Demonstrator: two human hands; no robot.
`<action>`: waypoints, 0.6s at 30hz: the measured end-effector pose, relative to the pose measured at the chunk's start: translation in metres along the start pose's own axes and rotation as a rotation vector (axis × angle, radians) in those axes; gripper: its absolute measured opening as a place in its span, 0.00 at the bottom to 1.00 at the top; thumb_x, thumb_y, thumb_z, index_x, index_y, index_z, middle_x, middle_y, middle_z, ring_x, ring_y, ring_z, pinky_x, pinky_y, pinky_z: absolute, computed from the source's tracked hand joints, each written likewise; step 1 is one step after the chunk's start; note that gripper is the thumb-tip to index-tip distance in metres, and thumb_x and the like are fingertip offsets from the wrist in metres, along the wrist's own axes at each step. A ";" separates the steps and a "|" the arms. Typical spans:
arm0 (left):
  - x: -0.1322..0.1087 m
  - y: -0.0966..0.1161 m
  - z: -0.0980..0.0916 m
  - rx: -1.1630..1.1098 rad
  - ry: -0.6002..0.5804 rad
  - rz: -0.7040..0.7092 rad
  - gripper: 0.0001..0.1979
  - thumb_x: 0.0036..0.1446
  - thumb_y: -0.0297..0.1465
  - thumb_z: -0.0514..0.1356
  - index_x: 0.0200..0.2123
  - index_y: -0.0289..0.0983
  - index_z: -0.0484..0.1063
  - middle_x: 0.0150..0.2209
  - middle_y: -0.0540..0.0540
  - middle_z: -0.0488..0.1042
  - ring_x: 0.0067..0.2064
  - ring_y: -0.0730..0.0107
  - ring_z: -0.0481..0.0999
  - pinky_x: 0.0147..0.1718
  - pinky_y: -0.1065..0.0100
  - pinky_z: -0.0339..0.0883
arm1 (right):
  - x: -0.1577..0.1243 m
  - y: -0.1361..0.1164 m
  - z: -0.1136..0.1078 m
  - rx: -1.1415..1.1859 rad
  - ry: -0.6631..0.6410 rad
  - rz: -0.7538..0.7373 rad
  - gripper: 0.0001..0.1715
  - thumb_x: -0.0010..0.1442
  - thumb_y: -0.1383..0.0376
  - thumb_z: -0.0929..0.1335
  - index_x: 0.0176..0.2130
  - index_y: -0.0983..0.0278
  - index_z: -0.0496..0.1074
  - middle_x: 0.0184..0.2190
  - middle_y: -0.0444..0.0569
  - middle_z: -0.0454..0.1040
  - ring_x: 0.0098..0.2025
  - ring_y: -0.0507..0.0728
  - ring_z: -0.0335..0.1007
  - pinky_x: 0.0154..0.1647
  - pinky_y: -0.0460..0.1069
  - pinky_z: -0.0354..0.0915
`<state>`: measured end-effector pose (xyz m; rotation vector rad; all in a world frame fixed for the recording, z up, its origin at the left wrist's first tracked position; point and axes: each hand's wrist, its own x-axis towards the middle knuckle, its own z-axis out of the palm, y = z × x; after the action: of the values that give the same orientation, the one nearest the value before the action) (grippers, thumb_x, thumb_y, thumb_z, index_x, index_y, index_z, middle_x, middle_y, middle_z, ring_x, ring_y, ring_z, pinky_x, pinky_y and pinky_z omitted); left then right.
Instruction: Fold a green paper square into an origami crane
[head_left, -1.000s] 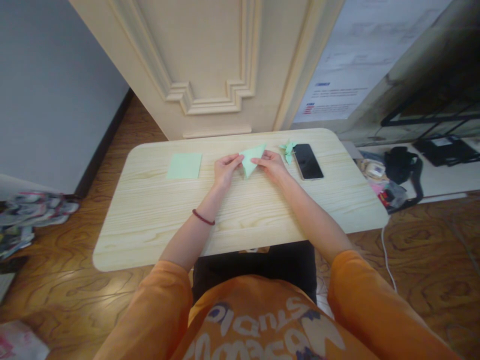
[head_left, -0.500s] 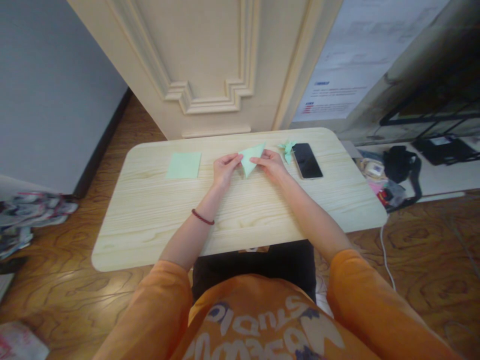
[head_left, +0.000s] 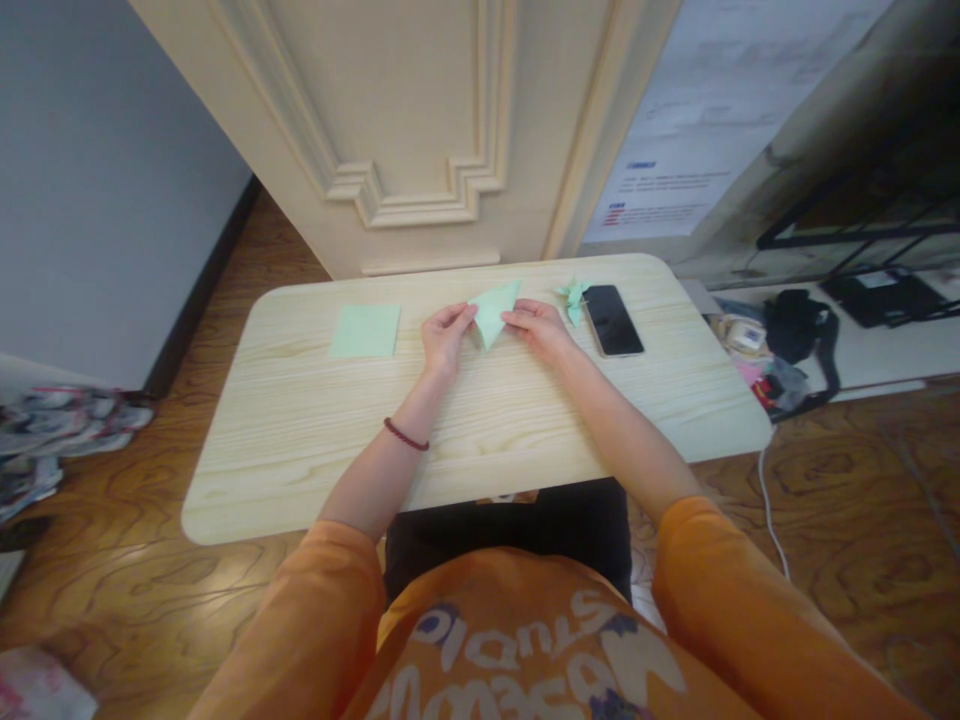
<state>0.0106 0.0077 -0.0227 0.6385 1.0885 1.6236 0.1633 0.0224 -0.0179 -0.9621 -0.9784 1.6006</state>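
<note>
A pale green paper folded into a triangle is held just above the wooden table, near its far edge. My left hand pinches the triangle's left corner. My right hand pinches its right side. Both hands have fingers closed on the paper. A red bead bracelet circles my left wrist.
A flat square of green paper lies to the left of my hands. A small folded green paper figure and a black phone lie to the right. A cream panelled door stands behind the table. Bags and a cable lie on the floor at right.
The folded triangle has tilted and shifted slightly left and up between my hands; the hands have barely moved.
</note>
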 end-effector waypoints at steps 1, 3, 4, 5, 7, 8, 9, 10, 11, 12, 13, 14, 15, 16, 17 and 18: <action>0.001 0.000 -0.001 0.005 0.004 0.010 0.16 0.31 0.34 0.76 0.24 0.34 0.78 0.26 0.48 0.77 0.28 0.75 0.74 0.33 0.70 0.68 | 0.000 -0.001 0.000 -0.002 -0.010 0.003 0.20 0.35 0.64 0.80 0.31 0.65 0.76 0.29 0.46 0.80 0.38 0.54 0.76 0.50 0.51 0.70; 0.002 -0.001 -0.002 0.017 0.006 0.022 0.17 0.31 0.35 0.76 0.25 0.34 0.78 0.27 0.48 0.78 0.30 0.74 0.74 0.34 0.70 0.68 | -0.001 -0.001 0.001 -0.007 -0.012 0.011 0.19 0.37 0.64 0.80 0.31 0.65 0.76 0.29 0.46 0.80 0.38 0.54 0.76 0.50 0.51 0.70; 0.003 -0.001 -0.003 0.025 0.009 0.024 0.18 0.31 0.36 0.76 0.26 0.34 0.78 0.28 0.48 0.78 0.31 0.73 0.75 0.35 0.69 0.69 | -0.001 -0.001 0.002 -0.010 -0.003 0.013 0.18 0.38 0.65 0.79 0.31 0.65 0.76 0.29 0.46 0.80 0.38 0.54 0.76 0.50 0.51 0.71; 0.003 -0.001 -0.003 0.032 0.012 0.024 0.18 0.31 0.36 0.76 0.26 0.34 0.78 0.28 0.48 0.78 0.31 0.72 0.76 0.35 0.69 0.69 | -0.001 -0.001 0.002 -0.013 0.014 0.015 0.17 0.38 0.65 0.79 0.31 0.65 0.76 0.29 0.47 0.79 0.38 0.54 0.76 0.50 0.52 0.71; 0.003 -0.002 -0.003 0.040 0.012 0.025 0.19 0.30 0.37 0.76 0.26 0.35 0.78 0.29 0.47 0.78 0.33 0.71 0.76 0.36 0.68 0.69 | 0.000 -0.001 0.002 -0.013 0.065 0.015 0.17 0.37 0.66 0.80 0.29 0.66 0.75 0.29 0.46 0.79 0.36 0.54 0.76 0.49 0.52 0.72; 0.003 -0.002 -0.003 0.039 0.011 0.025 0.20 0.30 0.38 0.76 0.26 0.35 0.78 0.28 0.48 0.78 0.33 0.71 0.76 0.36 0.68 0.70 | 0.000 -0.001 0.003 -0.013 0.094 0.016 0.17 0.36 0.67 0.80 0.28 0.66 0.75 0.28 0.46 0.79 0.35 0.53 0.76 0.48 0.52 0.73; 0.002 -0.002 -0.003 0.035 0.008 0.022 0.20 0.29 0.38 0.76 0.26 0.35 0.77 0.28 0.48 0.78 0.32 0.71 0.76 0.35 0.69 0.70 | 0.000 -0.001 0.003 -0.013 0.123 0.016 0.18 0.35 0.68 0.80 0.27 0.66 0.74 0.28 0.46 0.79 0.34 0.53 0.76 0.47 0.52 0.73; 0.002 -0.002 -0.002 0.028 0.007 0.018 0.20 0.28 0.39 0.77 0.25 0.35 0.77 0.28 0.48 0.78 0.32 0.72 0.76 0.35 0.69 0.70 | 0.000 -0.001 0.003 -0.015 0.148 0.015 0.18 0.35 0.68 0.81 0.26 0.65 0.74 0.27 0.46 0.78 0.33 0.53 0.76 0.46 0.52 0.74; 0.002 -0.002 -0.002 0.020 0.011 0.012 0.20 0.27 0.38 0.77 0.25 0.35 0.77 0.28 0.48 0.78 0.31 0.72 0.75 0.35 0.69 0.70 | 0.000 -0.001 0.004 -0.016 0.168 0.011 0.19 0.34 0.67 0.81 0.25 0.65 0.73 0.26 0.45 0.78 0.32 0.53 0.75 0.45 0.52 0.74; 0.001 -0.002 -0.001 0.010 0.018 0.007 0.20 0.27 0.38 0.77 0.25 0.35 0.77 0.28 0.48 0.78 0.30 0.73 0.75 0.35 0.70 0.70 | -0.001 0.000 0.004 -0.015 0.180 0.006 0.20 0.33 0.66 0.81 0.25 0.65 0.73 0.26 0.45 0.78 0.32 0.52 0.75 0.45 0.52 0.74; 0.001 -0.002 -0.001 -0.002 0.025 0.001 0.20 0.27 0.37 0.77 0.25 0.35 0.77 0.27 0.49 0.78 0.30 0.74 0.75 0.34 0.70 0.70 | -0.002 0.000 0.005 -0.012 0.180 0.001 0.20 0.32 0.64 0.82 0.25 0.65 0.73 0.26 0.44 0.78 0.32 0.52 0.75 0.44 0.51 0.74; 0.001 -0.003 -0.001 -0.015 0.030 -0.004 0.20 0.27 0.37 0.77 0.24 0.35 0.77 0.27 0.49 0.78 0.30 0.74 0.75 0.34 0.70 0.70 | -0.003 0.000 0.006 -0.011 0.168 -0.003 0.21 0.32 0.63 0.82 0.25 0.64 0.73 0.26 0.44 0.78 0.32 0.52 0.75 0.44 0.50 0.73; 0.000 -0.003 0.000 -0.029 0.031 -0.007 0.19 0.27 0.36 0.77 0.24 0.35 0.77 0.27 0.49 0.78 0.30 0.74 0.75 0.34 0.70 0.70 | -0.004 -0.001 0.008 -0.014 0.142 -0.003 0.22 0.31 0.60 0.82 0.25 0.64 0.73 0.27 0.44 0.78 0.33 0.52 0.75 0.43 0.49 0.73; 0.000 -0.003 0.000 -0.043 0.029 -0.009 0.18 0.28 0.36 0.77 0.24 0.35 0.77 0.27 0.50 0.78 0.30 0.75 0.74 0.35 0.70 0.70 | -0.006 -0.001 0.009 -0.022 0.104 0.004 0.23 0.31 0.58 0.82 0.25 0.64 0.74 0.28 0.44 0.78 0.33 0.52 0.74 0.43 0.49 0.73; -0.001 -0.003 0.000 -0.056 0.025 -0.010 0.18 0.29 0.35 0.77 0.24 0.35 0.77 0.27 0.50 0.77 0.30 0.75 0.74 0.35 0.71 0.70 | -0.007 -0.001 0.010 -0.035 0.059 0.016 0.24 0.30 0.56 0.81 0.26 0.64 0.74 0.28 0.44 0.79 0.34 0.52 0.74 0.42 0.48 0.72; -0.001 -0.002 0.001 -0.067 0.018 -0.011 0.17 0.30 0.35 0.77 0.24 0.36 0.77 0.27 0.50 0.77 0.30 0.76 0.74 0.35 0.71 0.70 | -0.008 -0.001 0.012 -0.050 0.015 0.030 0.24 0.30 0.55 0.81 0.26 0.64 0.75 0.28 0.45 0.79 0.34 0.52 0.74 0.41 0.48 0.72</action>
<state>0.0126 0.0069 -0.0244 0.5739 1.0443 1.6525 0.1547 0.0129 -0.0116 -1.0258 -1.0015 1.5978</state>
